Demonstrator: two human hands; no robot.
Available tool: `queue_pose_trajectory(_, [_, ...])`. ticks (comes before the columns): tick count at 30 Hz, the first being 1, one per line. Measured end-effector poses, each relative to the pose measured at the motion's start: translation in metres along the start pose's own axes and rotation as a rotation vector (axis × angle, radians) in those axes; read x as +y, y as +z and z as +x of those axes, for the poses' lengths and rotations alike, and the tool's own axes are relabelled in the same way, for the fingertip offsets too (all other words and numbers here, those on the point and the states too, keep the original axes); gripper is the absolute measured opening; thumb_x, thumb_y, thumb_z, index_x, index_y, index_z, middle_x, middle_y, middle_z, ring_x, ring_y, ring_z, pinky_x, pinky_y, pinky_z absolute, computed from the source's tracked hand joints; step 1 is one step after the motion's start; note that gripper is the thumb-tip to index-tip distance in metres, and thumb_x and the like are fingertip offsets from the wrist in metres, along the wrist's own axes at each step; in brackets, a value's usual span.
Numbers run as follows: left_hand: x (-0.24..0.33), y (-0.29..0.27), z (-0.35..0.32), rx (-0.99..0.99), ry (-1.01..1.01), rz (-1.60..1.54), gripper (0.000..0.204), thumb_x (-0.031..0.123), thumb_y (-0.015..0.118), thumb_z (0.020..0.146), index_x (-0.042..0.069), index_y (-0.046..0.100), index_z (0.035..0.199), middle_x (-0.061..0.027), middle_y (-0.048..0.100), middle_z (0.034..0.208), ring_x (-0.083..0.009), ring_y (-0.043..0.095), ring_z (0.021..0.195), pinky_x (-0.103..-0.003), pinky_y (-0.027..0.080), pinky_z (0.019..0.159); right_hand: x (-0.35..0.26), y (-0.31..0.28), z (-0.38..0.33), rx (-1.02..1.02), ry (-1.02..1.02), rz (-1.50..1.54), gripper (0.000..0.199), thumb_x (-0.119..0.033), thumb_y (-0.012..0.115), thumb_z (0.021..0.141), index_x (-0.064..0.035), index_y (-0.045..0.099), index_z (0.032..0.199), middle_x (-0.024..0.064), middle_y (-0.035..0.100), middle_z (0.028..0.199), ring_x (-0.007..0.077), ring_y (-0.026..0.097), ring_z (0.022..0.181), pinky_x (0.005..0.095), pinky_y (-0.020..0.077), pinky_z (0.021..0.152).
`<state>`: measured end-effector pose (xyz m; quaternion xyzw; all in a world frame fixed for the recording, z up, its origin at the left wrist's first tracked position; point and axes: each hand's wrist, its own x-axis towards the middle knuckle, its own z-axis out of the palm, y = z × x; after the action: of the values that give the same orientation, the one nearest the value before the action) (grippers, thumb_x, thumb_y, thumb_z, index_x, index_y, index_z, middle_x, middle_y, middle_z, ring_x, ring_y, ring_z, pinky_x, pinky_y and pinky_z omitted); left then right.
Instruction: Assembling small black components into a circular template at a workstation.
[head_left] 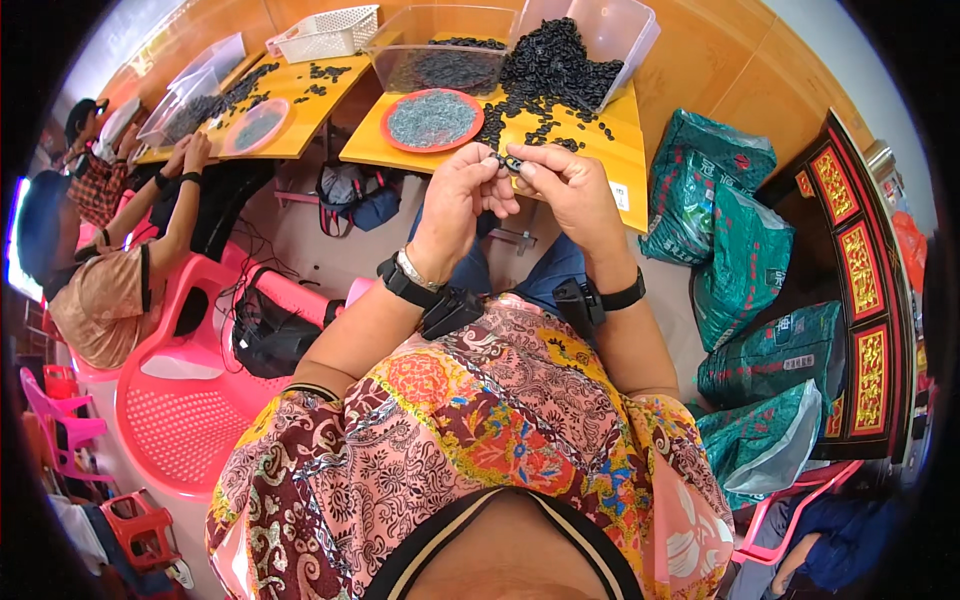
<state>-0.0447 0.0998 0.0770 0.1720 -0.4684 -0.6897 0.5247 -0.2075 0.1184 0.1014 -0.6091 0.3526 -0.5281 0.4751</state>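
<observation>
Just over the front edge of a yellow table (622,150), both my hands meet. My right hand (572,195) pinches a small black plastic piece (513,164) between thumb and fingers. My left hand (458,200) is closed in a pinch against its left side; what sits between those fingertips is too small to make out. Beyond my hands lies a red-rimmed round plate (472,134) full of small grey metal bits (430,117). Loose black pieces (545,130) are scattered right of the plate, below a large heap (560,65) spilling from a tipped clear bin (628,45).
Another clear bin (440,30) stands behind the plate. Green sacks (745,265) line the floor at right, beside a carved dark panel (860,270). At left are a pink chair (180,430) and a person (110,290) working at a neighbouring table (300,125).
</observation>
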Motion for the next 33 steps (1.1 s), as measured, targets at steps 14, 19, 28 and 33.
queue_pose_trajectory(14, [0.002,0.009,-0.006,0.109,-0.063,0.260,0.013,0.014,0.048,0.089,0.006,0.052,0.080,-0.0001,0.052,0.062,-0.0081,0.050,0.051,-0.020,0.040,0.049,-0.001,-0.010,0.004,0.070,0.038,0.120,0.020,-0.004,0.061,0.085,0.0009,0.063,0.105,0.0032,0.064,0.085,0.0071,0.059,0.074,0.0203,0.0496,0.068])
queue_pose_trajectory(19, [0.000,0.009,-0.006,0.100,-0.015,0.395,0.015,0.012,0.048,0.088,0.004,0.051,0.076,0.0001,0.050,0.061,-0.0068,0.047,0.052,-0.020,0.038,0.049,-0.003,-0.011,0.003,0.050,0.057,0.097,0.020,-0.005,0.062,0.085,0.0004,0.065,0.103,0.0035,0.065,0.086,0.0075,0.059,0.074,0.0206,0.0495,0.068])
queue_pose_trajectory(28, [0.000,0.012,-0.007,0.109,-0.017,0.403,0.015,0.014,0.048,0.088,0.005,0.051,0.076,0.0005,0.050,0.061,-0.0069,0.048,0.052,-0.020,0.037,0.048,-0.002,-0.010,0.003,0.033,0.057,0.010,0.017,-0.004,0.062,0.085,0.0009,0.065,0.100,0.0029,0.065,0.085,0.0070,0.059,0.074,0.0194,0.0484,0.067])
queue_pose_trajectory(33, [-0.003,0.010,-0.006,0.120,-0.026,0.352,0.016,0.015,0.048,0.089,0.006,0.051,0.076,0.0003,0.051,0.061,-0.0070,0.048,0.050,-0.020,0.038,0.047,-0.002,-0.005,0.003,-0.002,0.043,0.036,0.018,-0.006,0.063,0.084,0.0007,0.065,0.100,0.0022,0.064,0.083,0.0068,0.058,0.072,0.0187,0.0477,0.067])
